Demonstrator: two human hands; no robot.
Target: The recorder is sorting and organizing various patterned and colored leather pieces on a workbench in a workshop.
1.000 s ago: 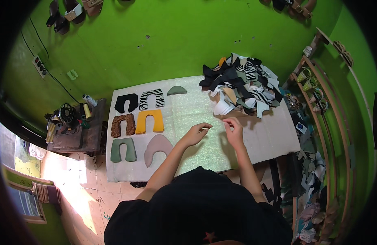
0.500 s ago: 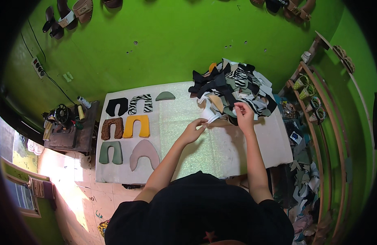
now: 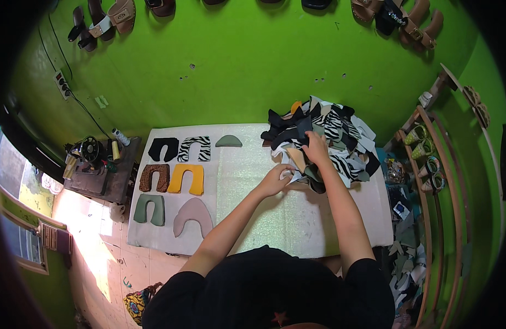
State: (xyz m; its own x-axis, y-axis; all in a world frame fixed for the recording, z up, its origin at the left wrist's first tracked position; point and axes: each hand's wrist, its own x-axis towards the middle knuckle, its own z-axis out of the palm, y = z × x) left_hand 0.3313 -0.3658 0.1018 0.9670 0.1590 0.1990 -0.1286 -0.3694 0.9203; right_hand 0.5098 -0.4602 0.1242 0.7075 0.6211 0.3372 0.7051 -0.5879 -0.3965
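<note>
A heap of cut material pieces point(image 3: 340, 129) in black, white, zebra print, grey-green and tan lies on the right of the table. My right hand point(image 3: 317, 148) reaches into it, fingers pinched on the edge of a dark piece point(image 3: 304, 126). At the heap's near left edge is my left hand point(image 3: 277, 181), its fingers curled in beside a white piece; what they hold is hidden. On the left stand sorted stacks of U-shaped pieces: black point(image 3: 163, 149), zebra point(image 3: 195, 148), brown speckled point(image 3: 153, 177), yellow point(image 3: 186, 179) and green point(image 3: 150, 209). A pink arch-shaped stack point(image 3: 193, 217) and a green half-round piece point(image 3: 229, 141) lie near them.
The pale table point(image 3: 236, 186) stands against a green wall. A sewing machine point(image 3: 91, 151) sits on a small bench at the left. To the right are a wooden rack point(image 3: 428, 219) with shoes and more scraps point(image 3: 403, 263) below. Sandals point(image 3: 121, 15) hang on the wall above.
My right hand has moved farther into the heap and now pinches a dark piece. My left hand has shifted slightly right, against the heap's near edge. The view has tilted up a little.
</note>
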